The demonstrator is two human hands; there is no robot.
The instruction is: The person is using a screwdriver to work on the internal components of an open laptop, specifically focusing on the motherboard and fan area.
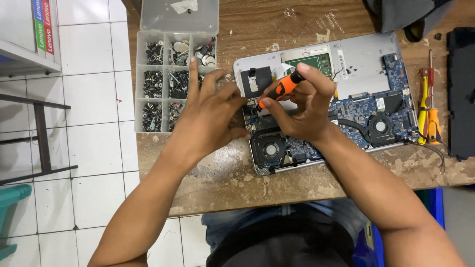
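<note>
An opened laptop (366, 59) lies bottom-up on the worn wooden table (222, 178), its blue circuit board and two round fans exposed. My right hand (304, 106) grips an orange and black screwdriver (279, 89), tip pointing down at the board near the left fan (271, 148). My left hand (210, 111) rests beside that tip with fingers spread, its fingertips touching the laptop's left edge. The tip and the spot it touches are hidden by my fingers.
A clear plastic compartment box (173, 69) with several kinds of small screws stands at the table's left, lid open. Yellow and orange screwdrivers (428, 109) lie right of the laptop, beside a black slab (461, 94). White floor tiles lie to the left.
</note>
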